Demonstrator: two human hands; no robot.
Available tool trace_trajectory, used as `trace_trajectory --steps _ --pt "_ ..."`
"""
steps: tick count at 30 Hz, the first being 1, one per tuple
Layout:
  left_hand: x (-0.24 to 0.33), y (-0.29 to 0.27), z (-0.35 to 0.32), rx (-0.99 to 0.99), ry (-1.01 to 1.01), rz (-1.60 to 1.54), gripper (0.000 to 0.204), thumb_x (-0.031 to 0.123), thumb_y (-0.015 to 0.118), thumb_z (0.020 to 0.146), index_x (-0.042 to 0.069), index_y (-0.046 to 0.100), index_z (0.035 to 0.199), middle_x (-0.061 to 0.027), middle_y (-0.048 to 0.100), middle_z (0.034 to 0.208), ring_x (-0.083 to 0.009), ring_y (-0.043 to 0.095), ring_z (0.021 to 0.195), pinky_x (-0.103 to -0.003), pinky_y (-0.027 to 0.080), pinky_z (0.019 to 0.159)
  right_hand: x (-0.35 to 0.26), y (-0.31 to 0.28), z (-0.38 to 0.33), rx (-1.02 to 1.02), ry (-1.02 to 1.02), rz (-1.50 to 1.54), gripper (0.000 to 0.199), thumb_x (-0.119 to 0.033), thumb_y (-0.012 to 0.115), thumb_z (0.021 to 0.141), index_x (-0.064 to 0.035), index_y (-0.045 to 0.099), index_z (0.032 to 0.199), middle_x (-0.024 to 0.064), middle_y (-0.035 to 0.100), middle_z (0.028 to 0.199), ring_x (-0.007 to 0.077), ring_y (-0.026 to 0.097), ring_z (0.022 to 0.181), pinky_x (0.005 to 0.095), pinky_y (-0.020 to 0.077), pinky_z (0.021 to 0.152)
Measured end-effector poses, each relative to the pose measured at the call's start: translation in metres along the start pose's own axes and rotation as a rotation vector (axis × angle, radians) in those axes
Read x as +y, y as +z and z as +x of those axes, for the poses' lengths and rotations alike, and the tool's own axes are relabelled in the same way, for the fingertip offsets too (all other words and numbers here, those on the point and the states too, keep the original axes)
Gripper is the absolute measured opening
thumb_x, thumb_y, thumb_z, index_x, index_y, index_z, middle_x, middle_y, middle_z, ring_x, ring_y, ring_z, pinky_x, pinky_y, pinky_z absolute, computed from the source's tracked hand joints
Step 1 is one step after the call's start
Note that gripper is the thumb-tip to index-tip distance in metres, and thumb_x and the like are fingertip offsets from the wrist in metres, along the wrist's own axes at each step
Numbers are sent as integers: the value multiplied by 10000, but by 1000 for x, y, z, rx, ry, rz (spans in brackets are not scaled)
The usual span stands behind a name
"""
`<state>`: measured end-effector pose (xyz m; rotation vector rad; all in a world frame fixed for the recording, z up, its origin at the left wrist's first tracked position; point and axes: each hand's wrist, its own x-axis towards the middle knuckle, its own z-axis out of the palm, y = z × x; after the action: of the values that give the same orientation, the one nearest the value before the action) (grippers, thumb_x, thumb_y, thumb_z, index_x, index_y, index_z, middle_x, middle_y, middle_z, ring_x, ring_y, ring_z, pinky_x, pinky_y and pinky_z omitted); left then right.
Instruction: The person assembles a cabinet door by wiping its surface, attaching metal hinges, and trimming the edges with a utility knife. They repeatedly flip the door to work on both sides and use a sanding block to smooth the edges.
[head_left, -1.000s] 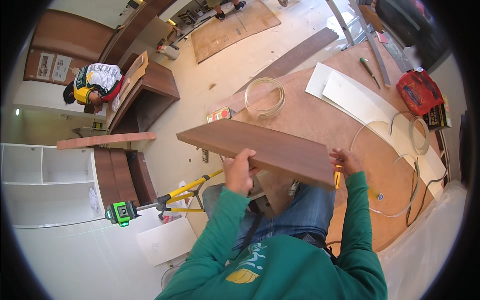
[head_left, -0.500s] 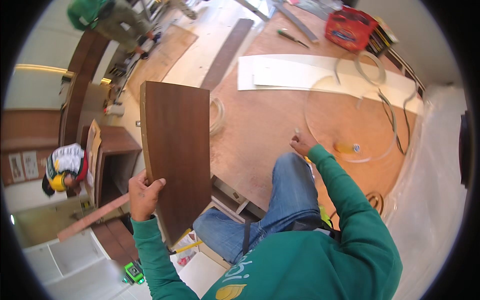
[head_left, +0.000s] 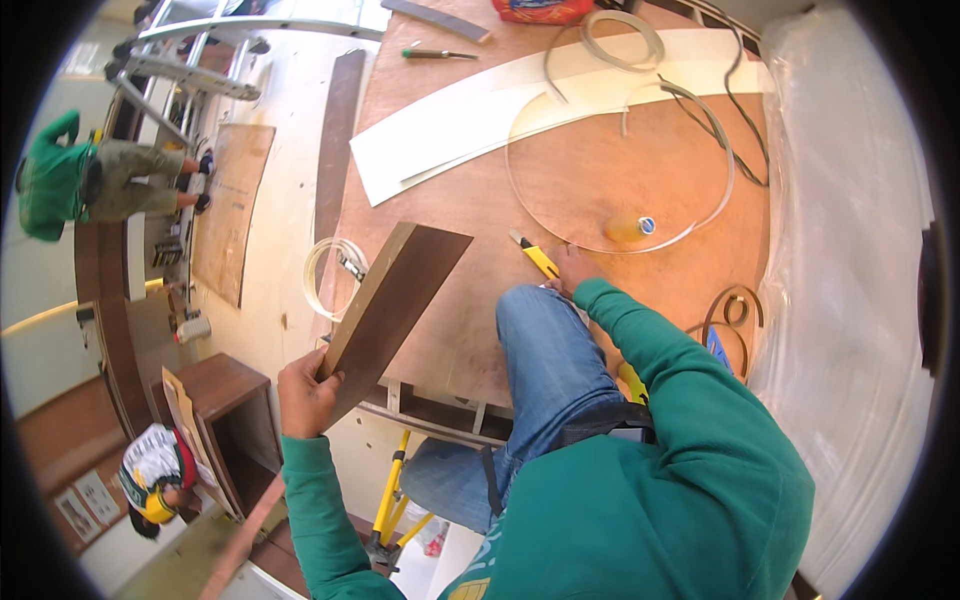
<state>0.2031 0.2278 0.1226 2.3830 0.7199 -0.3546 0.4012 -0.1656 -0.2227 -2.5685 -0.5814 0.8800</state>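
Two hands at work: our left hand [head_left: 308, 395] grips the lower end of a dark board [head_left: 395, 305], which tilts up over the tabletop's [head_left: 460, 330] near left edge. Our right hand [head_left: 573, 268] rests on the tabletop, fingers closed around a yellow knife [head_left: 535, 257], beside our knee [head_left: 545, 335].
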Motion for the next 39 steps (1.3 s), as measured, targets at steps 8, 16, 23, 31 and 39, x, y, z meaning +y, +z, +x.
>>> trace_trajectory --steps 8,16,23,31,39 --pt "0 22 21 -14 -22 7 456 -43 737 833 -21 746 1288 -239 782 956 -175 767 916 -336 572 884 -1 13 12 -39 49 -11 626 -262 843 870 4 497 1318 259 604 1275 454 671 1176 540 579 983" --pt "8 48 17 31 -61 123 461 -50 726 822 -3 757 1280 -254 781 970 -230 800 939 -348 582 883 4 14 10 -15 37 93 602 -250 833 856 -11 495 1292 255 580 1278 449 644 1209 531 578 983" --pt "12 61 2 65 -22 159 507 -39 704 839 38 735 1339 -258 782 1091 -340 797 1075 -389 584 954 6 20 15 27 26 136 582 -200 824 829 -1 507 1275 250 588 1271 441 639 1202 526 576 999" --pt "37 67 32 96 98 106 483 58 745 872 22 705 1353 -236 767 1143 -393 772 1026 -417 593 912 1 16 14 5 36 135 564 -180 784 831 1 498 1283 255 574 1284 457 634 1209 544 578 977" --pt "85 91 82 180 66 322 353 182 860 875 1 691 1127 -204 762 909 -404 757 815 -428 583 754 -5 7 14 -27 74 108 537 -164 754 824 -10 513 1278 249 575 1275 454 644 1198 548 585 958"
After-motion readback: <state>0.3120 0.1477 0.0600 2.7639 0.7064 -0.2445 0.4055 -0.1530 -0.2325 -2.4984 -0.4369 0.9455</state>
